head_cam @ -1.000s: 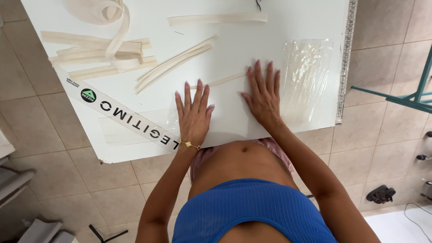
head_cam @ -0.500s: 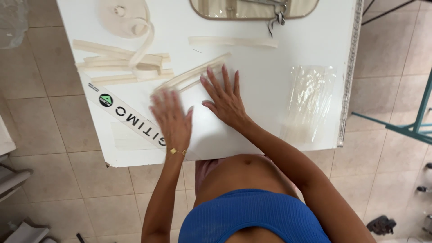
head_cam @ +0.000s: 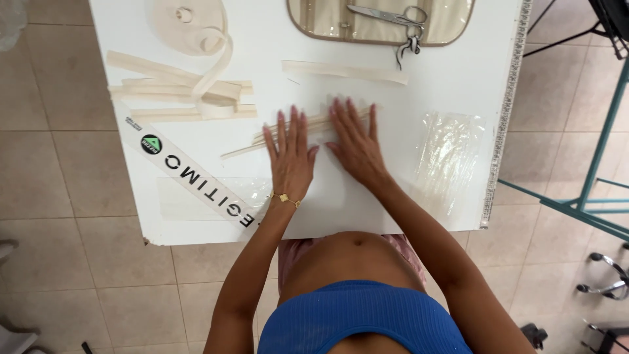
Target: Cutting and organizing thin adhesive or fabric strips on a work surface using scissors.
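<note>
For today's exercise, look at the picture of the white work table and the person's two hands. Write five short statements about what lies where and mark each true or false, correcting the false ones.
1. Both hands lie flat, palms down, on the white table. True.
2. The left hand holds the scissors. False: the scissors lie on the beige pouch at the far edge, untouched.
3. The fingers of the right hand rest on the thin cream strips. True.
4. A gold bracelet sits on the right wrist. False: it is on the left wrist.
5. The clear plastic sheet lies under both hands. False: it lies apart, to the right of the right hand.
</note>
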